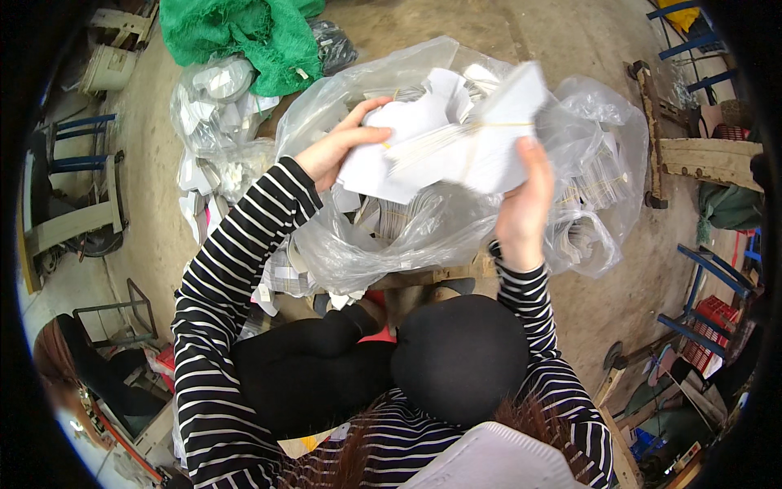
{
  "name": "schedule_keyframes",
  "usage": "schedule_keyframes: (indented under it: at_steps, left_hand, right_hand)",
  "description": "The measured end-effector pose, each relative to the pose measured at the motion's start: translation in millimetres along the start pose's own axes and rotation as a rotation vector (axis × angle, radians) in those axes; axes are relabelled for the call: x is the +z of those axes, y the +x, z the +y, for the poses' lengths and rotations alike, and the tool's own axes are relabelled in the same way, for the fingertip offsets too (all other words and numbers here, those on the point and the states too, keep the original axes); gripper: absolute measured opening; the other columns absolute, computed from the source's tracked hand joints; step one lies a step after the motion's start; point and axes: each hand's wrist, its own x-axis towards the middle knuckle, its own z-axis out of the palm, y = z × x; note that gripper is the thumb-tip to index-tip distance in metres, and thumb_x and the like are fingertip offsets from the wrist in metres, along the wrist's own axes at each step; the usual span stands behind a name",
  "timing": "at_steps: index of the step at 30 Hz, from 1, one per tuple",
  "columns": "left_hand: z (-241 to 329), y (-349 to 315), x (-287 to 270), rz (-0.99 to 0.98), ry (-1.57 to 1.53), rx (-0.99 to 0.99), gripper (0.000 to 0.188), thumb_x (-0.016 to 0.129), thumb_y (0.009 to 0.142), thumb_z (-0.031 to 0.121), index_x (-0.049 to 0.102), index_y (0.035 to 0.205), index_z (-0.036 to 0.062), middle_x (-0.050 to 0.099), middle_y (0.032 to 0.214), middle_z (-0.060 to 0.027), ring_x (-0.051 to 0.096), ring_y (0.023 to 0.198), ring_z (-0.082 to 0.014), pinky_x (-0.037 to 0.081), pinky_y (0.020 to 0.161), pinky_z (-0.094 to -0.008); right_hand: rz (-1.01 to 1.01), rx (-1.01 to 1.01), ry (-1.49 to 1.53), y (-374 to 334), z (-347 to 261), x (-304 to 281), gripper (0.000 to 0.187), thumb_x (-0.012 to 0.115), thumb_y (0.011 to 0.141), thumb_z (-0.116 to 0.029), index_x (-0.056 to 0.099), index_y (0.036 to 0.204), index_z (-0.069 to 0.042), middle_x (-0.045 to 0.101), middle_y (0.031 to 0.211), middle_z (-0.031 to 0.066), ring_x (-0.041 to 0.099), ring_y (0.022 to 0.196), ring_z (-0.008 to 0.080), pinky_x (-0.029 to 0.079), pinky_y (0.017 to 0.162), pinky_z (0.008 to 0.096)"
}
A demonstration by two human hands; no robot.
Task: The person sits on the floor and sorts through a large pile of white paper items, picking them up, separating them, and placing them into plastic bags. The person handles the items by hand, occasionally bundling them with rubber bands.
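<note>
My left hand [336, 148] grips a bundle of white cut paper pieces [376, 163], thumb on top and fingers at its far edge. My right hand [524, 208] closes on the side of another bundle of white cut paper pieces [493, 151], which has a thin yellowish rubber band around its middle. The two bundles overlap, and the right one is partly blurred. Both are held above a large clear plastic bag [399, 257], which lies open with more paper bundles [383, 216] inside.
To the right stands another clear bag [607, 163] of banded paper bundles. At the far left, a green woven sack [236, 37] lies beside a clear bag of white pieces [213, 106]. Loose paper pieces [285, 273] lie left of my knees. Blue-framed racks [705, 297] and red baskets [709, 326] stand at the right.
</note>
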Motion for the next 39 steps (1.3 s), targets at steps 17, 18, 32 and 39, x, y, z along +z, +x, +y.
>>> schedule_keyframes:
  at_steps: [17, 18, 32, 39]
  left_hand:
    - [9, -1, -96, 0.589, 1.388, 0.126, 0.028, 0.048, 0.102, 0.019, 0.067, 0.119, 0.0077, 0.072, 0.105, -0.0137, 0.070, 0.092, -0.0230, 0.052, 0.084, -0.0326]
    - [15, 3, -84, 0.608, 1.340, 0.306, 0.028, 0.049, 0.101, 0.020, 0.067, 0.118, 0.0068, 0.071, 0.104, -0.0150, 0.070, 0.092, -0.0239, 0.052, 0.084, -0.0336]
    - [40, 0, -54, 0.466, 1.369, 0.337, 0.066, 0.079, 0.079, 0.039, 0.055, 0.133, 0.0087, 0.050, 0.132, -0.0178, 0.054, 0.121, -0.0328, 0.043, 0.103, -0.0375]
    - [45, -11, -29, 0.237, 1.516, 0.348, 0.030, 0.070, 0.088, 0.026, 0.061, 0.113, 0.0137, 0.046, 0.122, -0.0150, 0.061, 0.100, -0.0365, 0.051, 0.089, -0.0427]
  right_hand:
    - [0.035, 0.122, 0.068, 22, -3, -31, 0.046, 0.056, 0.098, -0.034, 0.055, 0.133, -0.003, 0.065, 0.125, 0.0055, 0.063, 0.112, 0.0155, 0.049, 0.093, 0.0317]
    - [0.021, 0.122, 0.031, 24, -1, -34, 0.047, 0.056, 0.098, -0.033, 0.055, 0.132, -0.002, 0.065, 0.124, 0.0057, 0.063, 0.112, 0.0152, 0.048, 0.094, 0.0314]
    - [-0.167, 0.223, -0.170, 14, 10, -12, 0.041, 0.060, 0.096, -0.028, 0.060, 0.123, 0.003, 0.068, 0.113, 0.0071, 0.065, 0.103, 0.0126, 0.047, 0.091, 0.0262]
    - [-0.130, 0.194, -0.123, 13, 1, -14, 0.039, 0.065, 0.092, -0.027, 0.062, 0.117, 0.004, 0.068, 0.104, 0.0062, 0.063, 0.094, 0.0114, 0.046, 0.086, 0.0251]
